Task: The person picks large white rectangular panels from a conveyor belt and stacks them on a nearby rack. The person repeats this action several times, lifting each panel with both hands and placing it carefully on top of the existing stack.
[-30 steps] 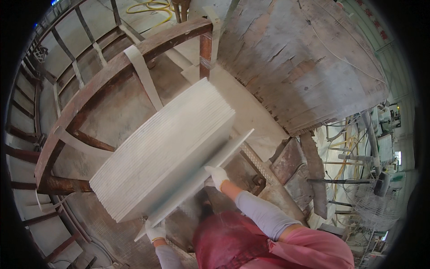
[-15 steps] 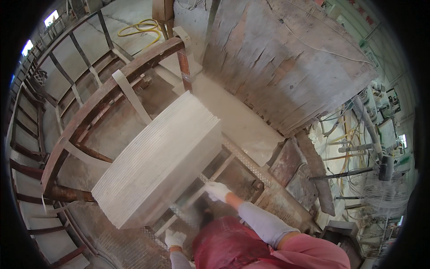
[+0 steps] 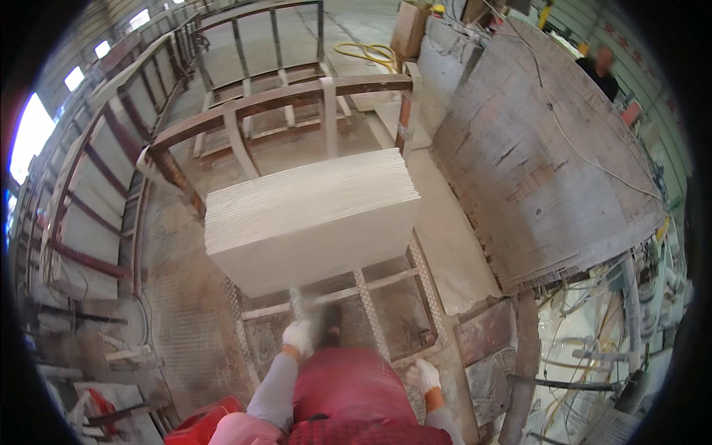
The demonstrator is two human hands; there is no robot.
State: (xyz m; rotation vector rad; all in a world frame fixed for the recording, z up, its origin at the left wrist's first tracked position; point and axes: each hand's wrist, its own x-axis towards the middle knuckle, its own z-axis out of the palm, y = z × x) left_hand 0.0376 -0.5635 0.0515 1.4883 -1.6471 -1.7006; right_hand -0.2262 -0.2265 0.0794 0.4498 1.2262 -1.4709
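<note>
Slabs (image 3: pixel 313 226) on frame (image 3: pixel 371 310), grey floor (image 3: pixel 360 26) beyond.

Wall marking: red characters (image 3: pixel 621 44), on green wall (image 3: pixel 644 95), well forward-right of the fingers of the right hand (image 3: pixel 424 376).

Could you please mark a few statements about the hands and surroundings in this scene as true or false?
1. The left hand and the right hand both wear pale gloves. True.
2. The right hand is holding a slab. False: it is apart from the slab stack and holds no slab.
3. A yellow hose lies on the floor beyond the slab stack. True.
4. The garment over the wearer's front is green. False: it is red.
5. Another person shows at the picture's upper right. True.
</note>
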